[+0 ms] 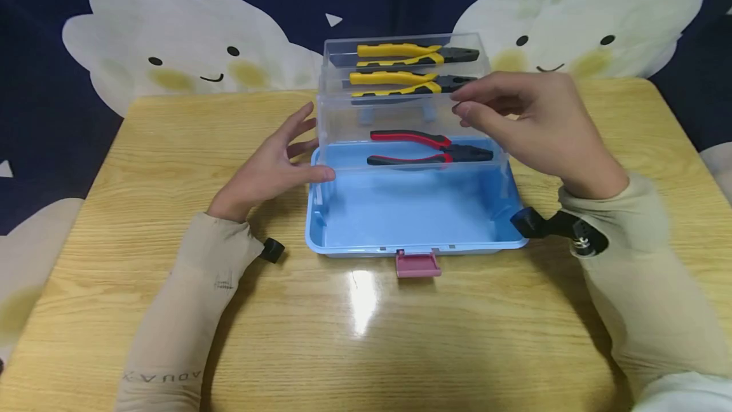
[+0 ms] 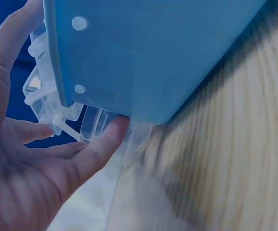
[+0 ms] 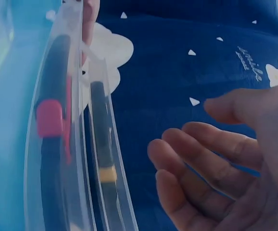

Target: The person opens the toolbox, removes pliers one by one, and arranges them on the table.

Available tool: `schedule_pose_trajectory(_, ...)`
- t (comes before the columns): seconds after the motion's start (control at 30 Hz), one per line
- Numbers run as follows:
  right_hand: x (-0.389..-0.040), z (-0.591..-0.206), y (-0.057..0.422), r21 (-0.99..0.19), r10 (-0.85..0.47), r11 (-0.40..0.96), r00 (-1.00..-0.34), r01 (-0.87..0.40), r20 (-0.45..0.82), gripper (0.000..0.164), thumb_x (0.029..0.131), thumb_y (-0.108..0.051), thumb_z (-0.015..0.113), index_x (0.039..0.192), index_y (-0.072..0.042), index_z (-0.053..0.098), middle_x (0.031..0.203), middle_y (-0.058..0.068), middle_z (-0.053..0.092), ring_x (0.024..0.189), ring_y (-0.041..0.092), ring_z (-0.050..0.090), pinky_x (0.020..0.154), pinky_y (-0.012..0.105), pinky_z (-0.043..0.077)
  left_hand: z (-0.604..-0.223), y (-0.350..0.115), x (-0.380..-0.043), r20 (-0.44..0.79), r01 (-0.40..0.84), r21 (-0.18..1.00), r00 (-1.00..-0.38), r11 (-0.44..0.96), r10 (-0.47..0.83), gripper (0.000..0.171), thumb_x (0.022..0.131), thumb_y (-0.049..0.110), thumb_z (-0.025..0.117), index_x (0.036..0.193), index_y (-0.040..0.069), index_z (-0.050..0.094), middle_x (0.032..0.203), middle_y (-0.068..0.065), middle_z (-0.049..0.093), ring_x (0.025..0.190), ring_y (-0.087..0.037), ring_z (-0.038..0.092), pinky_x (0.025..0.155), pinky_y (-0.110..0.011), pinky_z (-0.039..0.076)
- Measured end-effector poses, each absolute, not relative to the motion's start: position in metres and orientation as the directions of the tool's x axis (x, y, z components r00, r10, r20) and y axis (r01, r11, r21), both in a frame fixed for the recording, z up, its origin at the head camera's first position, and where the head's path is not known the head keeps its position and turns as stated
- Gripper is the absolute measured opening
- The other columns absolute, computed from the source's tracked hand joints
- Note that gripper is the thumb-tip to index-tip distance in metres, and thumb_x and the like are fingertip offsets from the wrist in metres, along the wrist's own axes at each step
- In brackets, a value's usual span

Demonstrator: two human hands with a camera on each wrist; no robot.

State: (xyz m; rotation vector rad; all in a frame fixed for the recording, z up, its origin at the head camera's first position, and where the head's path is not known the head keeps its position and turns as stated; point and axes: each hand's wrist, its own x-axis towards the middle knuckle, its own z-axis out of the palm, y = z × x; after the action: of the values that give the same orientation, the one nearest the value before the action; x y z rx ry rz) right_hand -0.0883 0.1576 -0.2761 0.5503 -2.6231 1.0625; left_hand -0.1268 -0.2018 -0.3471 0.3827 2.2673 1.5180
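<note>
Three pliers (image 1: 394,77) in clear trays (image 1: 345,123), likely stowing step; left grip (image 1: 271,163) spread at blue toolbox (image 1: 354,250), right grip (image 1: 534,118) relaxed, empty; next likely needs trays folded.

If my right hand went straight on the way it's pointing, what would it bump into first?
Probably the clear trays, near the lower pair of yellow-handled pliers. The right wrist view shows a gap before your right hand, but depth is unclear, so it might pass over them.
</note>
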Motion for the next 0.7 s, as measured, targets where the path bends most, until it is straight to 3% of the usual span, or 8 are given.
schedule_pose_trajectory(0.2, -0.09, -0.283, 0.154, -0.542, -0.351, 0.699, -0.884, -0.467, 0.31, 0.022, 0.095, -0.025, 0.075, 0.115, -0.018, 0.08, 0.108, 0.002, 0.08, 0.083, -0.018, 0.061, 0.075, 0.003, 0.048, -0.348, -0.201, -0.126, -0.168, 0.021, 0.908, -0.896, 0.419, 0.41, 0.116, 0.083, 0.034, 0.088, 0.167, 0.034, 0.009, 0.173, 0.002, 0.024, 0.154, -0.028, 0.04, 0.114, -0.054, 0.05)
schedule_pose_trajectory(0.33, -0.092, -0.285, 0.156, -0.503, -0.391, 0.716, -0.875, -0.485, 0.287, 0.026, 0.092, -0.025, 0.079, 0.117, -0.018, 0.079, 0.111, 0.0, 0.08, 0.088, -0.005, 0.067, 0.075, 0.007, 0.047, -0.342, -0.202, -0.125, -0.167, 0.019, 0.911, -0.897, 0.411, 0.41, 0.114, 0.083, 0.033, 0.088, 0.166, 0.036, 0.01, 0.173, 0.002, 0.024, 0.155, -0.026, 0.04, 0.115, -0.054, 0.05)
schedule_pose_trajectory(0.47, -0.094, -0.286, 0.154, -0.467, -0.427, 0.733, -0.869, -0.494, 0.249, 0.033, 0.09, -0.026, 0.082, 0.12, -0.015, 0.077, 0.115, 0.001, 0.079, 0.095, 0.013, 0.072, 0.081, 0.023, 0.053, -0.342, -0.203, -0.122, -0.166, 0.019, 0.909, -0.9, 0.416, 0.403, 0.112, 0.084, 0.033, 0.087, 0.166, 0.037, 0.011, 0.173, 0.002, 0.023, 0.155, -0.026, 0.04, 0.117, -0.054, 0.048)
schedule_pose_trajectory(0.6, -0.094, -0.286, 0.154, -0.452, -0.44, 0.746, -0.871, -0.489, 0.217, 0.036, 0.089, -0.024, 0.083, 0.123, -0.013, 0.076, 0.119, 0.005, 0.078, 0.099, 0.021, 0.073, 0.085, 0.043, 0.058, -0.342, -0.201, -0.12, -0.17, 0.017, 0.905, -0.902, 0.426, 0.397, 0.112, 0.085, 0.034, 0.087, 0.167, 0.034, 0.01, 0.173, 0.001, 0.023, 0.155, -0.028, 0.039, 0.119, -0.055, 0.046)
schedule_pose_trajectory(0.7, -0.094, -0.287, 0.157, -0.451, -0.431, 0.759, -0.881, -0.47, 0.193, 0.037, 0.089, -0.024, 0.083, 0.124, -0.013, 0.076, 0.12, 0.008, 0.078, 0.101, 0.024, 0.073, 0.086, 0.046, 0.059, -0.342, -0.199, -0.12, -0.176, 0.017, 0.901, -0.899, 0.434, 0.402, 0.111, 0.085, 0.034, 0.086, 0.167, 0.034, 0.011, 0.173, 0.001, 0.022, 0.155, -0.028, 0.038, 0.118, -0.054, 0.047)
